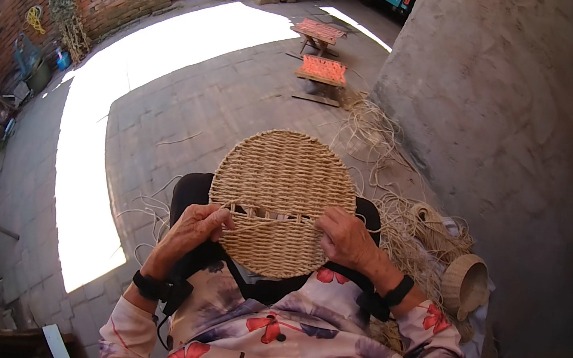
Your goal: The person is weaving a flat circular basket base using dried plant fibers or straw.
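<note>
We see a round woven straw mat [283, 201] resting flat on the lap, over a dark seat edge, so both hands can steady it from opposite sides. The left hand [193, 228] pinches its left rim, fingers curled closed on the weave beside an open gap in the rows. The right hand [345, 238] lies on the right side, fingers pressing down on the mat, seemingly to keep it from turning. Loose straw strands [387, 165] and a small woven bowl [464, 283] lie within reach on the right; 2 low stools [323, 52] stand well apart.
</note>
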The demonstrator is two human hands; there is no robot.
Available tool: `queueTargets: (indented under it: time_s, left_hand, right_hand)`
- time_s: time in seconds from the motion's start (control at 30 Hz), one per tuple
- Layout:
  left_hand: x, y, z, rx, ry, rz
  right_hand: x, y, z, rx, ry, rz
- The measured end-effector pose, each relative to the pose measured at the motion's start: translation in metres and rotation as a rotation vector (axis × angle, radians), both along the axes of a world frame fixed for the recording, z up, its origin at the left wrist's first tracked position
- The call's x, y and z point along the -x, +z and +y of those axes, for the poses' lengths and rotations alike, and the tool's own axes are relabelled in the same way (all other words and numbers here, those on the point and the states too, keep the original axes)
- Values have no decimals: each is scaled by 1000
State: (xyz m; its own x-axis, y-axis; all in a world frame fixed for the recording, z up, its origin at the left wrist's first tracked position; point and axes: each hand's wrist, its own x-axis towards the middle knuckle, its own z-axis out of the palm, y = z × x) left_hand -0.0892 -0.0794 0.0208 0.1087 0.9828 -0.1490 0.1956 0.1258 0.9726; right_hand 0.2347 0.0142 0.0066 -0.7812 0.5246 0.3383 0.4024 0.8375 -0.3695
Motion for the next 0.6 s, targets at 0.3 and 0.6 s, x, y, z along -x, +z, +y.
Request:
queueTargets:
  time_s: [0.3, 0.6]
  left_hand:
    - [43, -41, -4, 78, 432, -1065]
    - [26, 44, -26, -231, 404, -52]
  right_hand:
    - [-34, 4, -12, 433, -412, 496]
    - [13, 51, 5, 199, -240, 462]
